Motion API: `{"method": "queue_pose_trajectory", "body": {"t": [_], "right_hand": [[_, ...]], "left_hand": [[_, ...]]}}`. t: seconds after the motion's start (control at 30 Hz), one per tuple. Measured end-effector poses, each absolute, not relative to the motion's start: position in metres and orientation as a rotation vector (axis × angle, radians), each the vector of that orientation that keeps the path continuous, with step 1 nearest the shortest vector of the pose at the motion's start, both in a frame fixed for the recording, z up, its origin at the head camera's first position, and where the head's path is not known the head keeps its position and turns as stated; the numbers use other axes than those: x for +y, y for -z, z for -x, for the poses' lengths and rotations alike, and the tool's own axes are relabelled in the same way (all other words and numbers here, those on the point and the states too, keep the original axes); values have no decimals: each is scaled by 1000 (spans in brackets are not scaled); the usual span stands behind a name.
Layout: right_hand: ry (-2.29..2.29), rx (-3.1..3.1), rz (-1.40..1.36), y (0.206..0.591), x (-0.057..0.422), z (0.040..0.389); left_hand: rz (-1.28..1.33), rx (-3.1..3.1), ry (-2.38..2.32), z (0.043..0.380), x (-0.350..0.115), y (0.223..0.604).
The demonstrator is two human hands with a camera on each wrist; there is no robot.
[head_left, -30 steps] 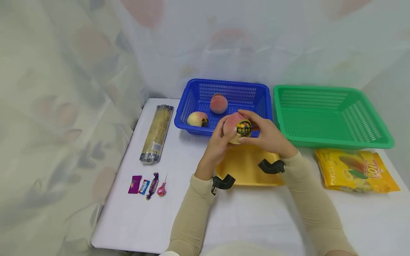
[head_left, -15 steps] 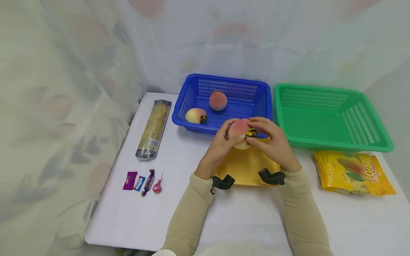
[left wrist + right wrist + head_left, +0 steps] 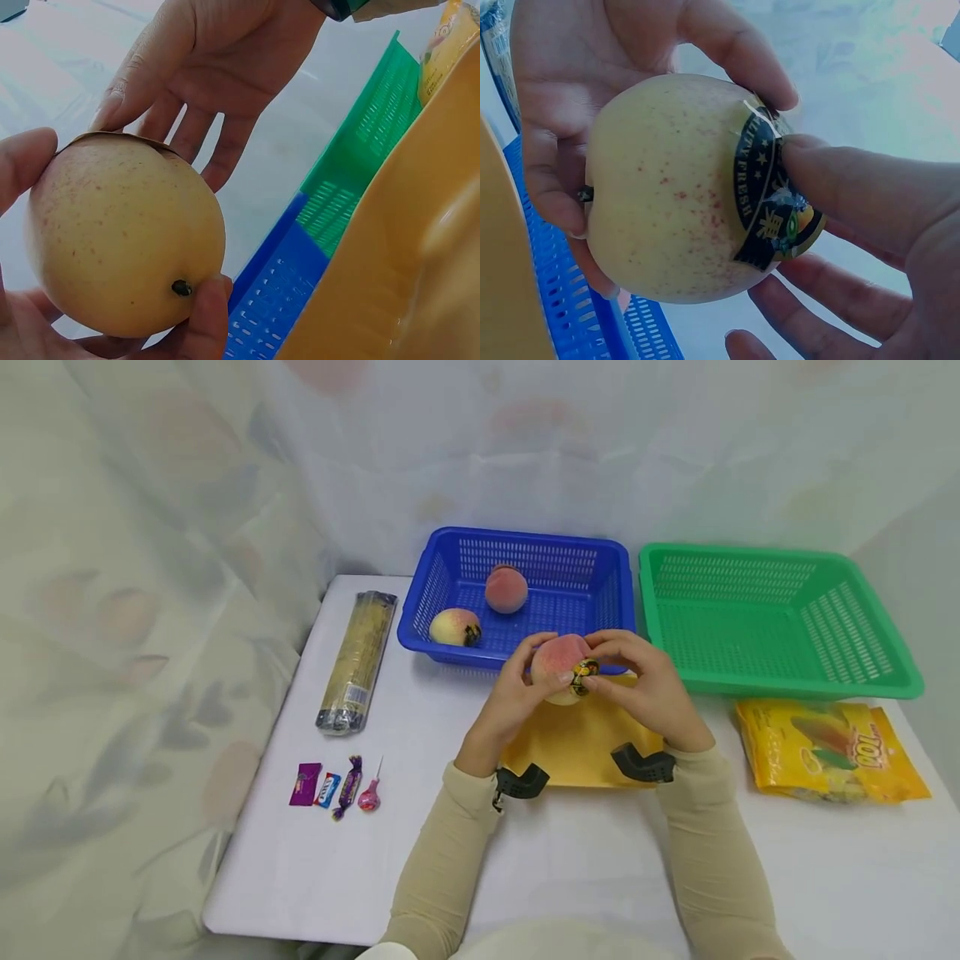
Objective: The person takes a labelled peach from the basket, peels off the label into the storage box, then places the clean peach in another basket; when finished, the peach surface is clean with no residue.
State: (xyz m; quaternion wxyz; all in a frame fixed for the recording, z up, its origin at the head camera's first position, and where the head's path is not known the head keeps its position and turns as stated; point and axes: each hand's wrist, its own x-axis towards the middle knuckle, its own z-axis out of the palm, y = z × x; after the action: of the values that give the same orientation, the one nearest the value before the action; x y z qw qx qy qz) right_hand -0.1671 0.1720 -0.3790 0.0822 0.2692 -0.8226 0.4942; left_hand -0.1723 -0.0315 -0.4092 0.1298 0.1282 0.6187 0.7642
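Observation:
A pink and yellow peach [image 3: 558, 662] is held between both hands over the gold tray [image 3: 577, 752]. My left hand [image 3: 512, 693] grips it round its side, with fingertips near the dark stem in the left wrist view. The black and gold fruit sticker [image 3: 761, 195] curves over the peach, and a thin edge of it shows raised in the left wrist view. On that side is my right hand [image 3: 647, 689], its thumb pressed on the sticker and its fingers curled against the peach.
Two more peaches [image 3: 506, 589] lie in the blue basket [image 3: 517, 653]. Beside it stands a green basket [image 3: 787, 689], with a yellow mango candy bag [image 3: 825, 752] in front. At left are a long wrapped noodle pack [image 3: 356, 664], several wrapped candies [image 3: 327, 789] and a lollipop [image 3: 369, 797].
Both hands have brought the peach slightly right and lower and turned it, so the sticker now faces more to the right. The right thumb has moved onto the sticker.

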Motion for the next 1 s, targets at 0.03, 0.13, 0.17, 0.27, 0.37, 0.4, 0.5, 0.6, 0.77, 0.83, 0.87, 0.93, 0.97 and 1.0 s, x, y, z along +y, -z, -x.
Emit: {"method": "queue_pose_trajectory", "body": {"t": [0.03, 0.13, 0.17, 0.27, 0.37, 0.4, 0.5, 0.6, 0.77, 0.83, 0.87, 0.93, 0.97, 1.0], "right_hand": [[-1473, -2461, -799, 378, 172, 167], [-1474, -2473, -786, 377, 174, 167], [-1474, -2476, -784, 377, 174, 167], [-1485, -2470, -785, 377, 175, 166], [-1494, -2459, -792, 377, 176, 166], [-1502, -2454, -793, 377, 177, 166], [-1512, -2445, -792, 378, 177, 167], [-1528, -2440, -783, 379, 178, 168], [-1578, -2446, -716, 379, 181, 167], [-1567, -2461, -692, 378, 182, 166], [-1554, -2477, -678, 377, 182, 166], [-1535, -2508, -660, 376, 182, 165], [-1525, -2524, -650, 375, 182, 165], [-1518, -2538, -638, 374, 182, 164]], "left_hand": [[-376, 1801, -2218, 173, -31, 409], [-383, 1813, -2209, 173, -31, 409], [-384, 1816, -2208, 174, -31, 409], [-386, 1818, -2207, 175, -30, 410], [-382, 1809, -2216, 176, -30, 412], [-378, 1806, -2218, 176, -30, 412], [-365, 1805, -2223, 176, -30, 412], [-357, 1809, -2221, 176, -30, 412], [-345, 1810, -2219, 176, -30, 412], [-338, 1817, -2217, 177, -29, 412], [-337, 1818, -2216, 177, -29, 412], [-330, 1820, -2215, 176, -29, 412], [-326, 1823, -2211, 176, -29, 412], [-319, 1823, -2209, 176, -29, 412]]}}
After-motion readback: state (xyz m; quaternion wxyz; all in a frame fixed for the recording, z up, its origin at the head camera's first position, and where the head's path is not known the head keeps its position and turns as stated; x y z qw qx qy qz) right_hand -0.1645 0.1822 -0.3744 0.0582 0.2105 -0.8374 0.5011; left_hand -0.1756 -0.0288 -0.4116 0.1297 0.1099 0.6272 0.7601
